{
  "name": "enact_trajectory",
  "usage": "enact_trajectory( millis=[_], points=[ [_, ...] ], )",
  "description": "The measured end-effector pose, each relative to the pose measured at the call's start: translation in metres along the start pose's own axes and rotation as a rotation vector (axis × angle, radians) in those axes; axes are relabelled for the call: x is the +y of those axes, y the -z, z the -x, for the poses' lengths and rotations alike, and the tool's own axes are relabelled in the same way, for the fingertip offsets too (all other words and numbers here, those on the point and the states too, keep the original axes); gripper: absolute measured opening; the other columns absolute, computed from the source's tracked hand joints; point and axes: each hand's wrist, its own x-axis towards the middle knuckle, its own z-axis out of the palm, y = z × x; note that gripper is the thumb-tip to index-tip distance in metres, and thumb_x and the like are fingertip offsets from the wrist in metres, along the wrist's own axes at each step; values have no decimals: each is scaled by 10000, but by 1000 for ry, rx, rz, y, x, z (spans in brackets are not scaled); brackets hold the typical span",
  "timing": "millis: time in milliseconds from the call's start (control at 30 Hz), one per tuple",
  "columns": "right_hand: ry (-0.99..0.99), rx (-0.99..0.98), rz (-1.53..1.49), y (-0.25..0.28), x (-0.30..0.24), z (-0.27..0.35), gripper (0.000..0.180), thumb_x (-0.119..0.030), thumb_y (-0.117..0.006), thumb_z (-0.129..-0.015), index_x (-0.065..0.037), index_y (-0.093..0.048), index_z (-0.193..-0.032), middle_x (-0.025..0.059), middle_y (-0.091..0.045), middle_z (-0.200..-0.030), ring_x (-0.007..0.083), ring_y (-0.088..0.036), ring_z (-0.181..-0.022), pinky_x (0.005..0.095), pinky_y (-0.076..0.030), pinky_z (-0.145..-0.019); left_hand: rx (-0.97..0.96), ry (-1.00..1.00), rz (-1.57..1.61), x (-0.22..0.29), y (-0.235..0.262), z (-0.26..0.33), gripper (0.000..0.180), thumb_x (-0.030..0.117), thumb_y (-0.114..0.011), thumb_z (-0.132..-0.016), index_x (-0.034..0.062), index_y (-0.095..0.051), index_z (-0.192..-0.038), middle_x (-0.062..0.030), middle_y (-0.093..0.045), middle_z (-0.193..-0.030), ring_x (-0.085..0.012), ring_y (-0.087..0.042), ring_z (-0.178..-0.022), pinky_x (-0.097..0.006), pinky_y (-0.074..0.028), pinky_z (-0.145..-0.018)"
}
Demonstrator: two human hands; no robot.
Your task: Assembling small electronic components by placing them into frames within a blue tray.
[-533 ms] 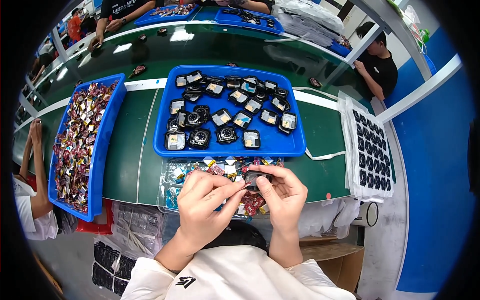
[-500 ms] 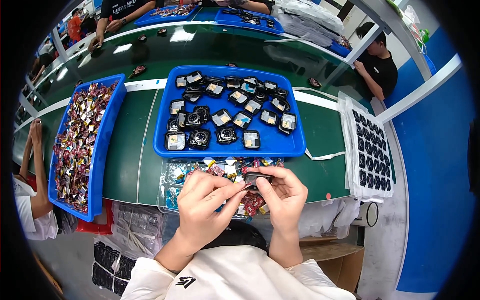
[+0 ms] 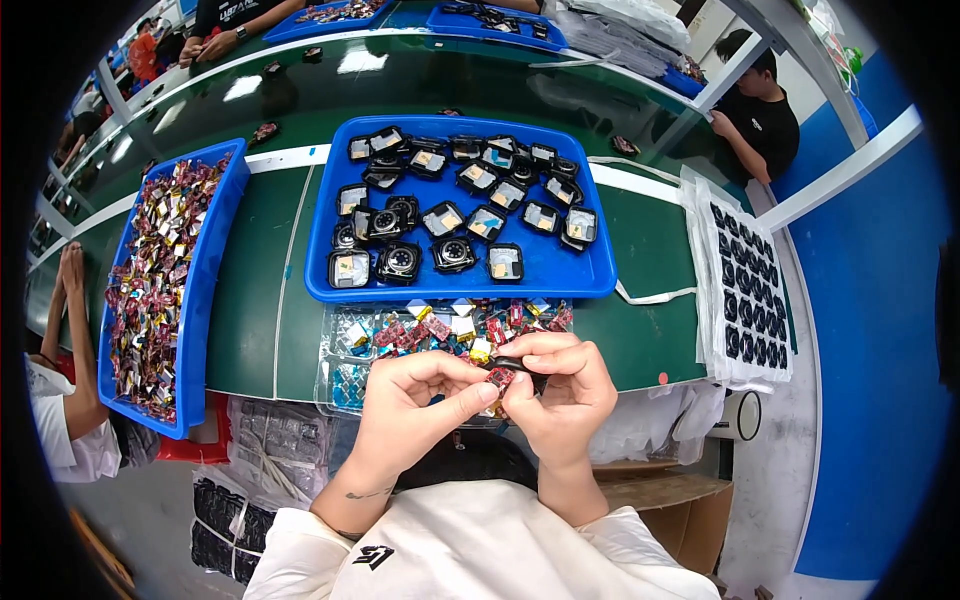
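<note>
Close in front of me, my right hand (image 3: pixel 562 400) grips a black watch case (image 3: pixel 520 366) between thumb and fingers. A small red circuit board (image 3: pixel 499 378) is pinched in the fingertips of my left hand (image 3: pixel 418 405), right against the case's left edge. Whether board and case are joined cannot be told. Under and beyond my hands, a clear plastic tray (image 3: pixel 335 385) bears loose red boards with yellow and silver parts. Behind it, a blue tray (image 3: pixel 460 291) holds many black watch cases, some showing pale insides, others round sensor backs.
On the left stands a long blue bin (image 3: pixel 205 330) full of red boards and small batteries. A white sheet stack (image 3: pixel 705 300) with rows of black parts lies at right. Beyond runs a dark green conveyor (image 3: pixel 400 85) with scattered pieces. Co-workers sit left, far left and right.
The red board now shows plainly at my left fingertips, where it was mostly hidden. My right hand has tipped the case flatter. Pieces on the conveyor have shifted left.
</note>
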Motion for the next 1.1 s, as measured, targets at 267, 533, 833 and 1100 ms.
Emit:
enact_trajectory(
  millis=[267,533,833,1100],
  points=[
    [-78,-55,-210,-1,-7,0,226,104,-664,-706,31,-521,-865,180,-607,-980,177,-634,-854,270,-530,-742,204,-88,-178,-3,-2,-3,211,39,-768,-739,-25,-647,-900,-43,-654,-762,-39,-552,-649,-167,-421,-583],
    [-86,-136,-33,10,-5,-2,190,70,-699,-744,26,-561,-867,145,-644,-878,186,-652,-813,280,-529,-709,149,-282,-491,-2,4,-5,177,71,-792,-677,15,-674,-797,-37,-645,-750,-73,-520,-614,-204,-401,-549],
    [-21,-657,-59,42,-21,-25,190,-1,-706,-734,-45,-706,-919,107,-655,-890,218,-640,-743,282,-507,-659,-80,5,-240,10,17,4,194,4,-784,-693,-5,-644,-827,-22,-619,-779,-56,-511,-689,-185,-413,-625],
    [17,-826,-80,43,-20,-39,129,-52,-688,-781,-30,-695,-908,79,-646,-747,216,-612,-661,304,-487,-600,-152,-85,-278,8,18,3,230,-22,-766,-696,-19,-628,-879,-46,-623,-815,-67,-528,-698,-199,-418,-622]
  ],
)
